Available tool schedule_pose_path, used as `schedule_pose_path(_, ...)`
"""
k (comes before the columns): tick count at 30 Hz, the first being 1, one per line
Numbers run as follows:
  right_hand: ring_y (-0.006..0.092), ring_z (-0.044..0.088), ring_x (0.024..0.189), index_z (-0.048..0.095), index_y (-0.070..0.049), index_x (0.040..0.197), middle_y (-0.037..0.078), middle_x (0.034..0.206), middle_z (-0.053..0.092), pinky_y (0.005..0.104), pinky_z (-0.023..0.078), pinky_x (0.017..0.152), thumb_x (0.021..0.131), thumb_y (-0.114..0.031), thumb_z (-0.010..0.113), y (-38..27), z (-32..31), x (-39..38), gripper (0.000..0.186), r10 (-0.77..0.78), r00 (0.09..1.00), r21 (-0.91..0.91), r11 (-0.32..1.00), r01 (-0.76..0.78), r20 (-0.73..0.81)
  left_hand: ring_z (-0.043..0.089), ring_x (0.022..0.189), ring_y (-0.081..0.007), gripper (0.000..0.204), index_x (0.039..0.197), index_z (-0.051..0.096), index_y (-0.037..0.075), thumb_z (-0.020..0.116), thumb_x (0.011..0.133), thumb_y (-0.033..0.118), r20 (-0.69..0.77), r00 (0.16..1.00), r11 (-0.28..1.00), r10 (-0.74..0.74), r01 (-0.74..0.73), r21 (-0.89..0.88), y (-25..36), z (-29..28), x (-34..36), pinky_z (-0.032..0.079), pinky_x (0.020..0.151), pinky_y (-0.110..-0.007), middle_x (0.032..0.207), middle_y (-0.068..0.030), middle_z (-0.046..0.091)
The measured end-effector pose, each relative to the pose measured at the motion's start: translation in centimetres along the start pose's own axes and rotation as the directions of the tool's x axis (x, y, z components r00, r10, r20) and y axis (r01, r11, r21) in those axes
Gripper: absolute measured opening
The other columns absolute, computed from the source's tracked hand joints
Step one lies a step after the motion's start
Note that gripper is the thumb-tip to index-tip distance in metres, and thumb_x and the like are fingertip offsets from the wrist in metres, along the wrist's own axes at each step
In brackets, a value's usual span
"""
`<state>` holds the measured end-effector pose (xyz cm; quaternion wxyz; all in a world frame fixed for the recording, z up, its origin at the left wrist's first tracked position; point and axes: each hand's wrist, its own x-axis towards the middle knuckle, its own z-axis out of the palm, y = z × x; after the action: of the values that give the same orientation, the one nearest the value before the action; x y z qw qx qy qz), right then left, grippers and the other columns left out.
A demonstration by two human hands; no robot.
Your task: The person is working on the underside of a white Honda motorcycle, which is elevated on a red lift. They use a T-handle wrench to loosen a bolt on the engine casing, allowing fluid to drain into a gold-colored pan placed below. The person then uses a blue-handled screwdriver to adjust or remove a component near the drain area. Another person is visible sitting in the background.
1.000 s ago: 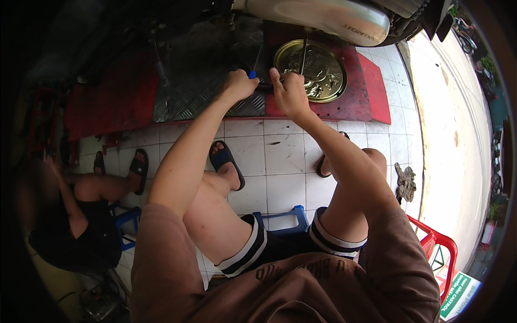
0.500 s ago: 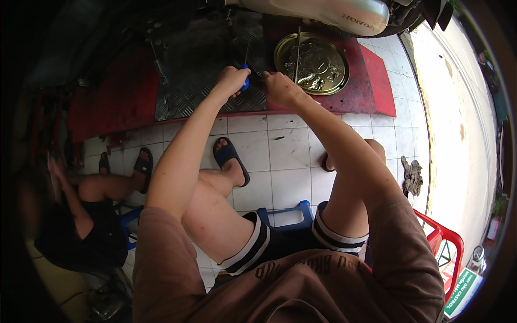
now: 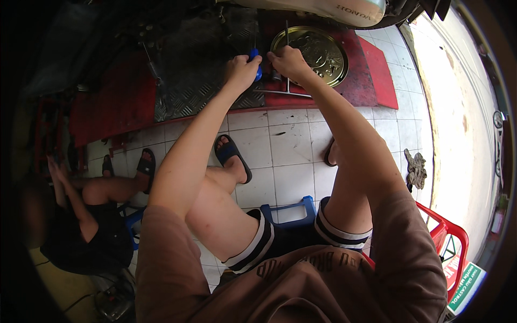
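Note:
My left hand (image 3: 242, 70) is closed on a blue-handled screwdriver (image 3: 254, 63), its thin shaft pointing up over the black tread-plate surface (image 3: 188, 86). Just to the right, my right hand (image 3: 288, 63) has its fingers curled around something dark and metallic, mostly hidden under them. A steel T-handle wrench (image 3: 285, 93) runs beside that hand, its long bar over a round gold embossed tray (image 3: 329, 51), its crossbar near the red platform's (image 3: 377, 70) front edge.
A vehicle's silver part (image 3: 323, 11) overhangs the platform. At left sits another person (image 3: 91, 226) in black, hands raised together. Below me are a blue plastic stool (image 3: 291, 210) and tiled floor (image 3: 288, 145). A red plastic chair (image 3: 452, 231) and a grey rag (image 3: 416, 169) are at right.
Both hands are higher in the picture than a second ago, as are the platform and tray. The left hand, still on the screwdriver, has moved slightly right since the middle frame.

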<state>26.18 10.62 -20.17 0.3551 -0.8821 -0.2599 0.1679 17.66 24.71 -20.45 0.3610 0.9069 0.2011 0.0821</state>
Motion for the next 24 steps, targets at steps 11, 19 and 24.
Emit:
schedule_pose_path(11,0.0202,0.064,0.063,0.058,0.003,0.103,0.01,0.08,0.063,0.0326,0.055,0.052,0.092,-0.026,0.055,7.3,-9.8,-2.7,0.031,0.316,0.87,0.082,0.925,-0.372,0.379,0.067,0.085,-0.0323,0.019,0.089,0.07,0.004,0.063,0.083,0.02,0.297,0.931,0.957,0.214,-0.261,0.128,5.8,7.6,-0.4,0.052,0.075,-0.041,0.085,-0.0177,0.069)
schedule_pose_path(19,0.0204,0.062,0.049,0.06,0.004,0.063,0.012,0.056,0.06,0.0346,0.05,0.047,0.083,-0.025,0.057,8.4,-15.6,-7.3,0.035,0.385,0.903,-0.283,0.902,-0.325,0.19,0.069,0.089,-0.0288,0.014,0.083,0.072,0.007,0.058,0.081,0.006,0.2,0.972,0.818,0.126,-0.216,0.533,8.4,11.7,-0.2,0.055,0.073,-0.038,0.088,-0.0142,0.07)
schedule_pose_path(24,0.0201,0.062,0.049,0.061,0.003,0.061,0.011,0.055,0.061,0.0335,0.05,0.049,0.08,-0.028,0.06,8.1,-17.1,-8.9,0.037,0.354,0.921,-0.261,0.915,-0.306,0.161,0.069,0.085,-0.0275,0.009,0.08,0.072,0.006,0.064,0.076,0.004,0.167,0.982,0.791,0.086,-0.17,0.588,8.8,13.3,-0.9,0.056,0.069,-0.035,0.084,-0.0135,0.07)
